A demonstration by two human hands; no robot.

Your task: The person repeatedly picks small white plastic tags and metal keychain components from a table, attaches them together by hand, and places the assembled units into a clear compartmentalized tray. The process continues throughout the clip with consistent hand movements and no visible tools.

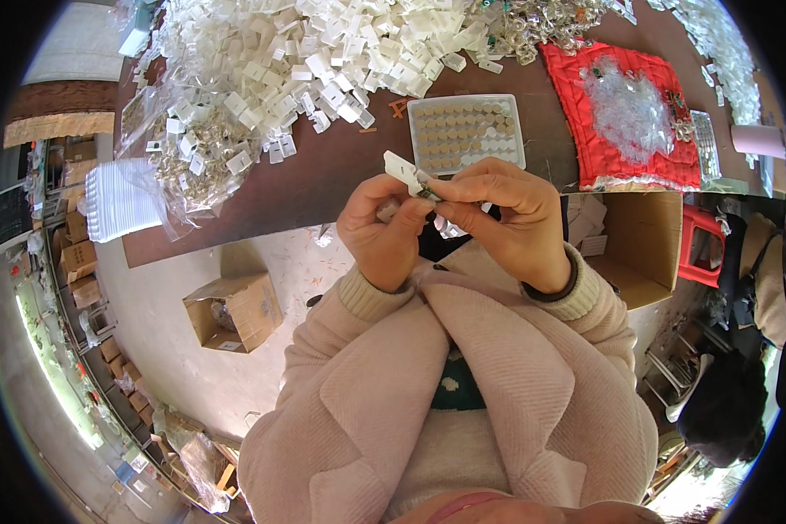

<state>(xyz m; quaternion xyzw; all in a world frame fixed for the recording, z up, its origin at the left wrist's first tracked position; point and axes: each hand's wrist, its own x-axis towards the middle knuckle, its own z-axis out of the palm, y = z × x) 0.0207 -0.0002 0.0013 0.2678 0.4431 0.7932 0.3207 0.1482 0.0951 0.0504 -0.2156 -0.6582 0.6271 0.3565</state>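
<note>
A small white card (401,169) stands up between my hands, just over the table's near edge. My left hand (381,229) is closed on it, thumb and fingers pinching its lower end. From the other side my right hand (517,225) pinches something small at the same end of the card, close to the left thumb. A tiny dark and shiny piece shows there, mostly hidden by the fingertips. Just beyond the hands lies a shallow white tray (417,131) with rows of small tan and whitish round pieces.
A large heap of white cards (323,52) covers the back. At left are a clear bag of shiny small parts (203,170) and stacked white trays (124,201). A red cloth (570,96) bears clear plastic pieces. Cardboard boxes (251,310) (642,240) and a red stool (700,249) stand below.
</note>
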